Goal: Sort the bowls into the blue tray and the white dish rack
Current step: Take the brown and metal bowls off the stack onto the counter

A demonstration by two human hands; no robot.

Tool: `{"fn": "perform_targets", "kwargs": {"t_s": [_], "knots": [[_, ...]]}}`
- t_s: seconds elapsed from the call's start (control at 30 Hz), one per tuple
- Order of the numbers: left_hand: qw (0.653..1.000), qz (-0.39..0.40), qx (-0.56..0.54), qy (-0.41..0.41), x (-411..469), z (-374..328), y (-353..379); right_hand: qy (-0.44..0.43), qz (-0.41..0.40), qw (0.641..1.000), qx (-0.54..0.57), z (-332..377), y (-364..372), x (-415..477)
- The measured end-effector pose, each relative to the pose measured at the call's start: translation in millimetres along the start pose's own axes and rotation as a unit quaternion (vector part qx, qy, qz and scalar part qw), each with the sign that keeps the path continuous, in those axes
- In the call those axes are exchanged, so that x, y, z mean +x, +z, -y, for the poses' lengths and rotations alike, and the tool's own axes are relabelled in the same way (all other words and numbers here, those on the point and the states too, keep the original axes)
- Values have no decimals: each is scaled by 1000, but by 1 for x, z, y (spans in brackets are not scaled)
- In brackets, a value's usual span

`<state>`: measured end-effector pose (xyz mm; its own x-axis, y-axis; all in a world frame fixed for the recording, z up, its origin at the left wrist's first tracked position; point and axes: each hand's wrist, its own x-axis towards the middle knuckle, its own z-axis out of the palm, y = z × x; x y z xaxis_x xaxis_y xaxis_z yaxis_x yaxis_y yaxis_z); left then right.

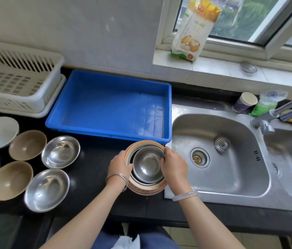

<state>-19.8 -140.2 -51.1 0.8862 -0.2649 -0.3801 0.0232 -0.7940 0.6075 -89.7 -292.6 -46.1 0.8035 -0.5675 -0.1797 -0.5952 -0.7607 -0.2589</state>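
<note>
Both hands on the stack — left hand (120, 163) gripping the rim of the orange-banded ceramic bowl (147, 189), right hand (174, 166) clasping the small steel bowl (147, 165) nested inside, on the black counter (91, 177) just before the empty blue plastic tray (109, 105). Further left — two loose steel bowls (61, 151), two tan ones (27, 144), and the white slatted dish rack (16, 81).

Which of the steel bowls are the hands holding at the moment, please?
The steel bowl nested on top of the stack, gripped by the left hand and right hand; the two others sit loose further left.
</note>
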Motion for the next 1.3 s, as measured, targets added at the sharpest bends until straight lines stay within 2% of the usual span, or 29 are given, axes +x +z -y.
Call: {"fn": "perform_targets", "kwargs": {"t_s": [0.33,0.53,0.8,0.97,1.3], "knots": [[1000,0,0,13,2,4,2,-15,-19,999,22,-6,1,-1],[1000,1,12,9,3,2,2,1,12,999,51,-3,4,-2],[1000,5,7,13,3,3,3,-19,-6,1000,6,0,0,3],[1000,-2,2,5,3,2,4,7,-31,999,2,-1,-8,3],[998,-27,50,33,1,-8,4,51,-110,981,151,-10,-30,2]]}}
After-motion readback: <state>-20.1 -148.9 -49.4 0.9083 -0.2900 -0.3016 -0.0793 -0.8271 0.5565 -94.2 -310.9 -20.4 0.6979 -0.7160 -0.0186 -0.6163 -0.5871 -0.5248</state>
